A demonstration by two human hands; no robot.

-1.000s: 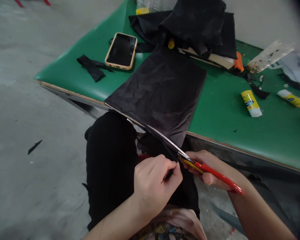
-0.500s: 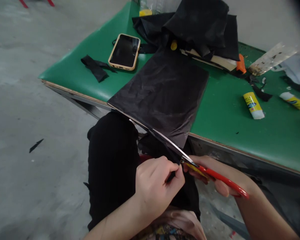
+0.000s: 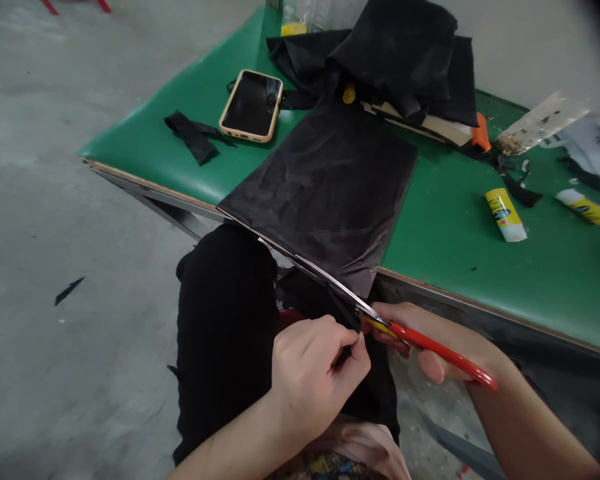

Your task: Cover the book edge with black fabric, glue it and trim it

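Note:
A sheet of thin black fabric lies over the green tabletop, and its near edge hangs off the front. My right hand holds a pair of scissors with red and yellow handles. Their long blades point up and left along the table's front edge, at the near edge of the fabric. Just left of the handles, my left hand is closed in a pinch at a dark end of the fabric below the blades. What lies between the fingertips is partly hidden.
The green table bears a phone, black fabric strips, folded black cloth, two glue sticks, an orange object and a clear plastic piece. My knee is under the table edge.
The scissors and my right hand have shifted slightly up and left along the fabric edge, and the blades look closer together. My left hand is almost where it was, still pinching.

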